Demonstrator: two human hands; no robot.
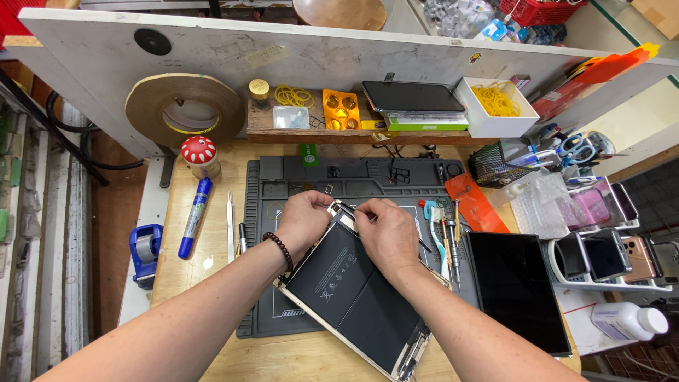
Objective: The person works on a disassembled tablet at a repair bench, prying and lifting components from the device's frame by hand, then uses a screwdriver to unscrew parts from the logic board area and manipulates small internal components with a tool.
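Bare forearms, no sleeves; dark beaded bracelet on left wrist; no gloves.

I see a black battery in a gold-edged tablet, a dark grey mat, a blue marker, and a red cap with white dots.

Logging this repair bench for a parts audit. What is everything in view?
opened tablet: 1, black inside, on mat
work mat: 1, grey, desk centre
screen panel: 1, black, right of mat
marker: 1, blue, left of mat
tape dispenser: 1, blue, desk's left edge
rubber-band box: 1, white, shelf
bottle: 1, white, lower right
left hand: 1, gripping tablet's top corner
right hand: 1, on tablet's top edge
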